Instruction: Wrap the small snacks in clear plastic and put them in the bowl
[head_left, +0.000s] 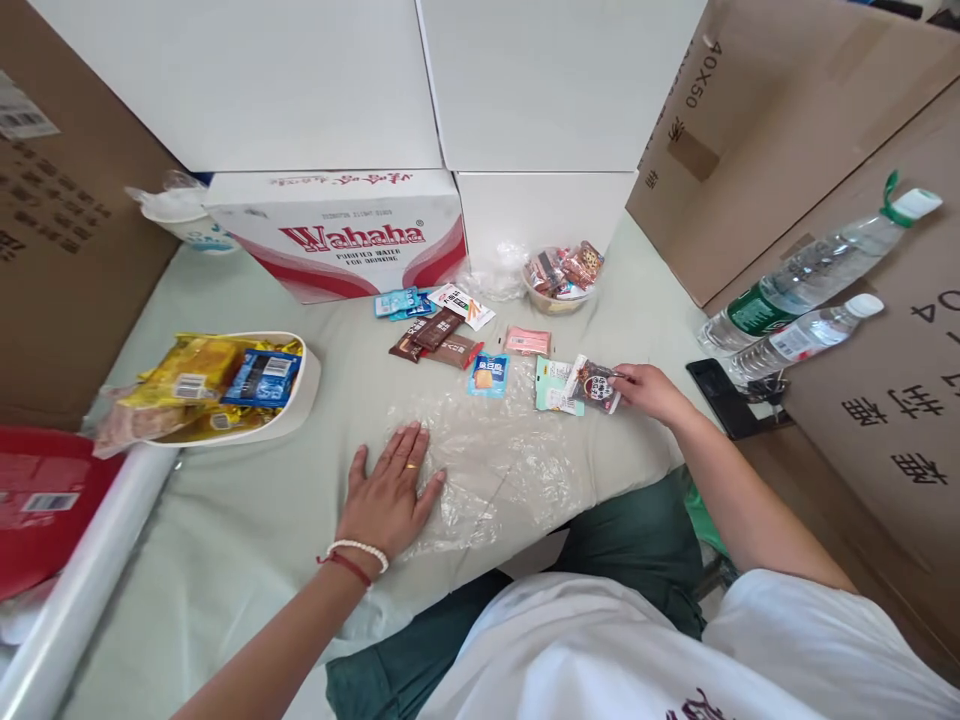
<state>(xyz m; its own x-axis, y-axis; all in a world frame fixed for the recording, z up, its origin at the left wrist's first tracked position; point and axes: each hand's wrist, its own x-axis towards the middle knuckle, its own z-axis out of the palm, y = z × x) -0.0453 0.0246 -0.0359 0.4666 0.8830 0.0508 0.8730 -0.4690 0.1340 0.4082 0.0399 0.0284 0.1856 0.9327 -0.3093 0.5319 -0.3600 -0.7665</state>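
My left hand (390, 490) lies flat, fingers spread, on the left edge of a clear plastic bag (502, 470) on the table. Between the fingers and thumb of my right hand (651, 390) is the corner of a dark snack packet (594, 385). That packet overlaps a pale green packet (553, 385) on the table. Left of these lie a blue packet (488, 375) and a pink packet (527, 341). Several brown packets (441, 327), a white packet (463, 304) and light blue packets (396, 302) form a loose group farther back.
A white container (307, 390) with yellow and blue packets stands on the left. Behind are a Wahaha carton (345, 240) and a round bowl (559, 303) of small packets. Two water bottles (810, 270) and a black phone (716, 395) are at the right, beside cardboard boxes (862, 400).
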